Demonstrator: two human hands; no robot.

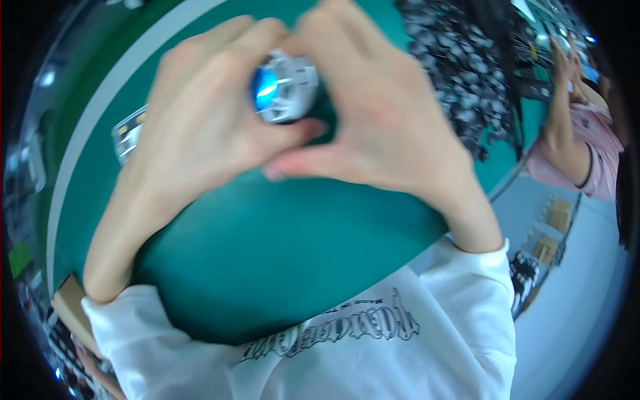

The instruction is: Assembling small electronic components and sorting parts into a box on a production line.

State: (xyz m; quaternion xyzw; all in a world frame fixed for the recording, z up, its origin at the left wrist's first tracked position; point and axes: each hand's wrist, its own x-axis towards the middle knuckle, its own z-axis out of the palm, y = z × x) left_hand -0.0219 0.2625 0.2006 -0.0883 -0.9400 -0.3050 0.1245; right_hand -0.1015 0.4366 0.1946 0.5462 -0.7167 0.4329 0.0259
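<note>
While my left hand (213,100) is clamping its fingers on the silver part (300,87) over the green table (287,247), my right hand (380,107) is curving beside it, gripping or not I can't tell from here; dark parts (460,80) are lying farther right.

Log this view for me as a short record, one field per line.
Item: round silver part with a glossy blue face
Left hand: curled around the part
Right hand: beside the part; contact unclear
Surface: green table
Upper right: heap of dark and grey pieces
Far right: co-worker in pink
</note>
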